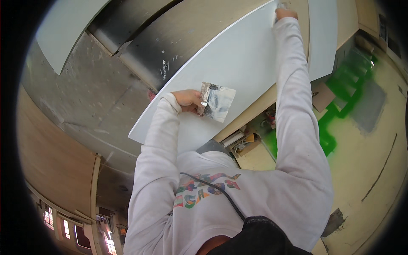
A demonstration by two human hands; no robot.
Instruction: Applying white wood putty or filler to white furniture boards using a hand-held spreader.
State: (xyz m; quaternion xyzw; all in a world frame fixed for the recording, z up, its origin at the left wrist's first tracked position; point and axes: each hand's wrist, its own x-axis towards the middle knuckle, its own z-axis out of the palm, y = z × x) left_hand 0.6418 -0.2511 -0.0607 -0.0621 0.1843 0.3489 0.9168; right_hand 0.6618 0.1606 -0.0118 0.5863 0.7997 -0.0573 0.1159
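My left hand [188, 99] is closed around the edge of a wide, square putty knife [221, 102], whose flat face is smeared with white and dark grey filler. It is held over the near half of a long white panel [229, 63]. With the arm stretched far forward, my right hand [287, 13] is at the panel's far end, beside its right edge. The fingers are bent around a small flat tool [284, 5] that looks like a scraper, partly hidden and blurred, close to the panel's surface.
Another white panel [323, 38] lies to the right, and a third [63, 29] is at the far left. Below the panel's right side stands an open box of tools [244, 144]. Green paint [335, 110] marks the floor at right. A wooden board [59, 144] is at left.
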